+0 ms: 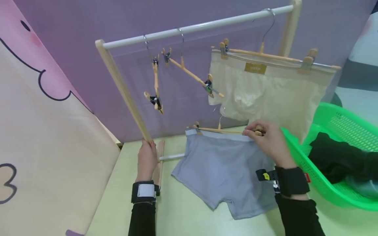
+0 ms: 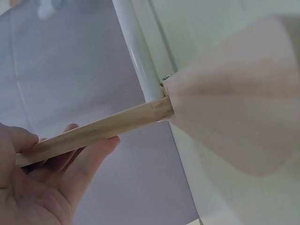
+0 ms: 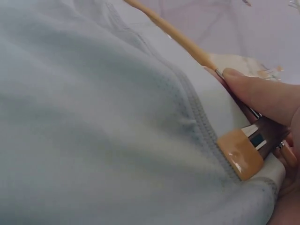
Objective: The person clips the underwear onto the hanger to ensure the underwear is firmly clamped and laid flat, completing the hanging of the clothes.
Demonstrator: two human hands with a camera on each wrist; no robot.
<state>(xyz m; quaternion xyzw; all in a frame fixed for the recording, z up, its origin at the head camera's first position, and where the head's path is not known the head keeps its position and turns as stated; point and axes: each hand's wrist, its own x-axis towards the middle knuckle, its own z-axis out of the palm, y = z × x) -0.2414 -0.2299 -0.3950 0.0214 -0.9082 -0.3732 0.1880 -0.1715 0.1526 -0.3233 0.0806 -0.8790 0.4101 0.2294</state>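
Note:
My left hand (image 1: 146,159) grips the wooden side post (image 1: 124,88) of a small clothes rack, low down near its foot; in the left wrist view the fingers wrap the post (image 2: 93,133). With my right hand (image 1: 270,139) I hold the right end of a wooden clip hanger (image 1: 211,129). Grey boxer briefs (image 1: 221,170) hang from it by the waistband, spread over the table. In the right wrist view the thumb lies on the hanger's metal rod, and a clip (image 3: 241,154) sits over the waistband beside the fingers.
On the rack's white rail (image 1: 206,25) hang two bare clip hangers (image 1: 156,78) and another bearing cream shorts (image 1: 271,91). To the right, a green basket (image 1: 313,186) holds dark clothing (image 1: 339,157). A purple cloth backdrop (image 1: 73,39) stands behind the pale table (image 1: 115,203).

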